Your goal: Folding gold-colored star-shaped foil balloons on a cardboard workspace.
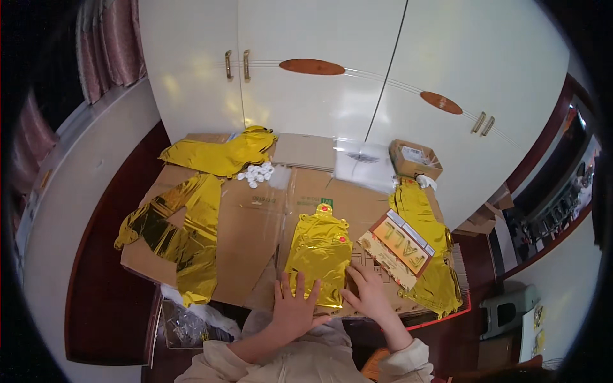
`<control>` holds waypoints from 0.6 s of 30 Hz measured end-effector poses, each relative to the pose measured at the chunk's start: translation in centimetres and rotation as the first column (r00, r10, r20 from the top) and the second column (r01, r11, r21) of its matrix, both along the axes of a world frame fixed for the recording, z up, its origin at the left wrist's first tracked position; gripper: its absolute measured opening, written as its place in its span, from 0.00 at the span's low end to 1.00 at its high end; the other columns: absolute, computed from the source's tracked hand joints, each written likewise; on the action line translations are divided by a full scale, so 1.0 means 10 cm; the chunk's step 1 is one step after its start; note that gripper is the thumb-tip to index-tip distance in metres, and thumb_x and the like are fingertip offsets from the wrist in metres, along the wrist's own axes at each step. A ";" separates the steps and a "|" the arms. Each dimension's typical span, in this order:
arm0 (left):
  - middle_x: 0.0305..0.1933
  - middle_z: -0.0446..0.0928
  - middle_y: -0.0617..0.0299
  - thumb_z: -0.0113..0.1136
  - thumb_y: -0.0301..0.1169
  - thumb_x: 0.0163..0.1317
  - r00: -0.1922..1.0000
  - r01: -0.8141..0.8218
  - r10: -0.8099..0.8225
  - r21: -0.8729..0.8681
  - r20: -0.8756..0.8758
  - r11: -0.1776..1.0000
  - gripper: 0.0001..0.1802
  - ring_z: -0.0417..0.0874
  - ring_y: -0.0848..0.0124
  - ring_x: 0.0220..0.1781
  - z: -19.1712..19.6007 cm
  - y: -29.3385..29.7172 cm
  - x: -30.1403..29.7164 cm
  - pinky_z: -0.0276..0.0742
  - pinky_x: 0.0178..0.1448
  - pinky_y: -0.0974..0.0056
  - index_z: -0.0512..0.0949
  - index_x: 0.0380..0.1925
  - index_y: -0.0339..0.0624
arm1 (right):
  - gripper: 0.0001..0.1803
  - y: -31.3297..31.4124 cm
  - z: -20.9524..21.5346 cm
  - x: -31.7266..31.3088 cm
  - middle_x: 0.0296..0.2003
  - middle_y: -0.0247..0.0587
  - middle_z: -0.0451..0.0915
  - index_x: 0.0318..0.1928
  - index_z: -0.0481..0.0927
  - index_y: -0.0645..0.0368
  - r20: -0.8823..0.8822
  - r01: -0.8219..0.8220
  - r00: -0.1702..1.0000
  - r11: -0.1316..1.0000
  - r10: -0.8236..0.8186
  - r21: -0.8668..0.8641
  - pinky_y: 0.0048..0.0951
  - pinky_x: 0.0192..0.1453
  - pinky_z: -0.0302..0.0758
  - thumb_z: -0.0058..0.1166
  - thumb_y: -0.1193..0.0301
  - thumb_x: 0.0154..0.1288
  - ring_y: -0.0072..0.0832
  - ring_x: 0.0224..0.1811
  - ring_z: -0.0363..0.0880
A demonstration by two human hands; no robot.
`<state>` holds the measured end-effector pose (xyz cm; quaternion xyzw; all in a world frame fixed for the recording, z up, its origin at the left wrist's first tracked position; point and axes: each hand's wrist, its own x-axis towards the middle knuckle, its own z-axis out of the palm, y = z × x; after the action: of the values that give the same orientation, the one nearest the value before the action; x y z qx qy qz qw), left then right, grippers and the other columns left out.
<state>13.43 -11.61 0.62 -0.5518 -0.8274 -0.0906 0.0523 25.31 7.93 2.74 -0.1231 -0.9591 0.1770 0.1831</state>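
A folded gold foil balloon (319, 246) lies flat on cardboard in front of me, with small tabs along its edges and two red round spots near its top and right side. My left hand (295, 313) rests with spread fingers on its lower left part, holding nothing. At its lower right edge, my right hand (370, 293) touches the foil with thumb and fingers apart. Close to the right hand lies a printed card packet (397, 249) in orange and cream, partly over another gold foil balloon (421, 214).
More gold foil balloons (198, 226) lie at the left and far left. Small white rolls (255, 173) are heaped near the back, by a clear plastic sheet (364, 165). A small open carton (415, 159) stands at the back right. White cabinets (306, 102) rise behind the cardboard (249, 255).
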 end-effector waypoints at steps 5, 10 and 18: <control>0.68 0.61 0.35 0.54 0.66 0.57 0.999 -0.011 0.009 0.029 0.044 1.000 0.47 0.58 0.33 0.71 0.07 -0.15 -0.08 0.59 0.68 0.33 0.66 0.67 0.44 | 0.34 -0.01 -0.16 -0.08 0.52 0.54 0.76 0.63 0.69 0.63 0.031 0.123 0.992 0.983 -0.120 -0.136 0.45 0.63 0.65 0.61 0.60 0.59 0.50 0.60 0.68; 0.66 0.65 0.42 0.57 0.60 0.60 0.982 0.183 -0.185 0.073 0.029 0.980 0.38 0.63 0.41 0.69 0.16 -0.38 -0.17 0.62 0.68 0.39 0.71 0.62 0.47 | 0.40 0.11 -0.18 -0.24 0.42 0.48 0.79 0.68 0.61 0.63 -0.015 0.132 0.989 0.910 -0.149 -0.393 0.37 0.50 0.74 0.65 0.67 0.57 0.39 0.44 0.77; 0.63 0.71 0.50 0.58 0.60 0.59 0.968 0.251 -0.248 0.073 -0.047 0.965 0.34 0.68 0.46 0.66 0.11 -0.46 -0.04 0.65 0.66 0.41 0.74 0.59 0.51 | 0.50 0.17 -0.08 -0.48 0.37 0.41 0.79 0.73 0.48 0.64 0.072 0.163 0.985 0.708 -0.157 -0.687 0.27 0.40 0.76 0.66 0.75 0.56 0.24 0.34 0.77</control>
<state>13.01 -16.18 1.71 -0.6507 -0.7461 -0.1183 0.0774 20.55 9.63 1.97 -0.2655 -0.8107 0.5042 0.1348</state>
